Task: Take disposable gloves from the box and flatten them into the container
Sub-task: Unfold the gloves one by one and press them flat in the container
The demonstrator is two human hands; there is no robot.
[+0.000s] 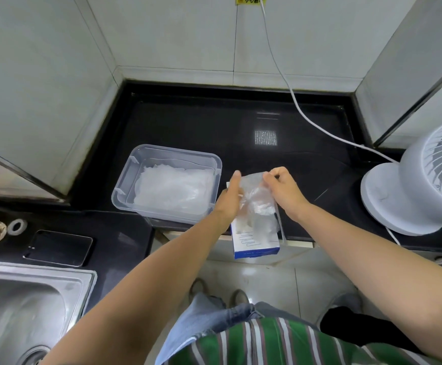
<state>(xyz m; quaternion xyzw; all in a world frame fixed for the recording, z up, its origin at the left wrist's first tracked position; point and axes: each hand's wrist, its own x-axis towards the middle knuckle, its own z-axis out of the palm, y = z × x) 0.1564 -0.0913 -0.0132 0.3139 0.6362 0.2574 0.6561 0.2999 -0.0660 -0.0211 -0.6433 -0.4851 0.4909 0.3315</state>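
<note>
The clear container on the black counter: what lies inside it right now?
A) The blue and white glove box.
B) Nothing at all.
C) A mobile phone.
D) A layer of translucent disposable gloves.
D: the container holds a whitish, crumpled layer of gloves, while the phone and the box both lie outside it.

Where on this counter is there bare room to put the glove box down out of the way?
Bare black countertop lies behind the clear plastic container, up to the white cable. A smaller patch sits between the white-and-blue glove box and the white fan. The front edge is crowded.
</note>
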